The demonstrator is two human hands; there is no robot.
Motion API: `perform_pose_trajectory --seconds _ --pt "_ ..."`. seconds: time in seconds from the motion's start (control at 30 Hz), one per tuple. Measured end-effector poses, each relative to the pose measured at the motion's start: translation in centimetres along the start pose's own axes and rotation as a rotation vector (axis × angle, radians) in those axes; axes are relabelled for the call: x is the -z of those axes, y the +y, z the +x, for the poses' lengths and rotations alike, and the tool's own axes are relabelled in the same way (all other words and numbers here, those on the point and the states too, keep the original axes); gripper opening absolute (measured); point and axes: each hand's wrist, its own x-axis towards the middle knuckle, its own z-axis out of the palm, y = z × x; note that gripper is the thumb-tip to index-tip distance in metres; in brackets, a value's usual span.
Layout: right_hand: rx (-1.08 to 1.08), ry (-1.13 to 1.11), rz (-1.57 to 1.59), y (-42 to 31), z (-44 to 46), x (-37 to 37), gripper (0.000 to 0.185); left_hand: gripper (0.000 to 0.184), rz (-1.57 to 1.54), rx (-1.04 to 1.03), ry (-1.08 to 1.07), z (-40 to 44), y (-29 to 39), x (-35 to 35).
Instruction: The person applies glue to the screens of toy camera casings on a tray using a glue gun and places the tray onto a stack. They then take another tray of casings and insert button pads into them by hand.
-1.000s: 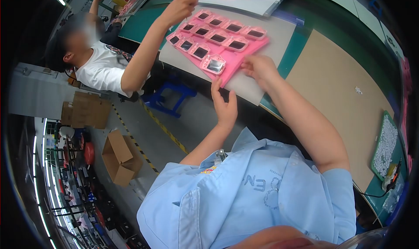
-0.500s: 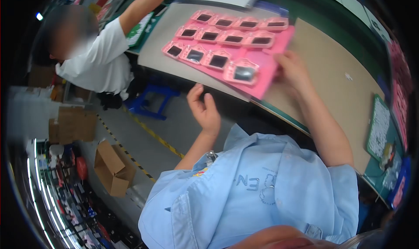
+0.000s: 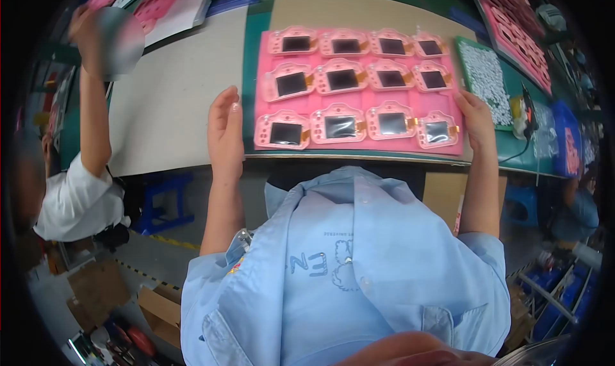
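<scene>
Twelve pink camera-shaped casings (image 3: pixel 343 77) with screens (image 3: pixel 285 134) lie in three rows of four on a pink board (image 3: pixel 301 104) at the near edge of the surface (image 3: pixel 255 29). The right hand (image 3: pixel 477 119) touches the board's right edge; the left hand (image 3: pixel 225 122), loosely curved, is just beside the left edge. A green tray (image 3: pixel 462 68) of small white pieces (image 3: pixel 487 81) lies near the board's right edge.

Pink cases (image 3: pixel 343 77) (three rows) atop board (image 3: pixel 429 102).

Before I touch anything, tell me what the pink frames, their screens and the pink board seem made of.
Pink frames: probably molded plastic, smooth, by their even color and shaped rims.
Screens: glass or clear plastic, glossy; three in the near row catch light.
Pink board: foam or plastic, fairly matte, showing no sharp reflections.
</scene>
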Motion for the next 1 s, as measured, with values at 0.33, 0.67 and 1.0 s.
perform_pose_trajectory --seconds 0.33,0.67,1.0 --pt "0.296 0.264 -0.534 -2.4 -2.8 1.8 0.034 0.042 -0.099 -0.017 -0.210 -1.8 1.3 -3.5" --pt "0.582 0.333 -1.141 1.0 8.9 5.9 0.052 0.038 -0.176 0.046 -0.206 -1.8 1.2 -3.4" --pt "0.331 0.322 -1.222 -2.5 9.4 4.9 0.043 0.033 -0.188 0.082 -0.111 -1.7 1.5 -1.9"
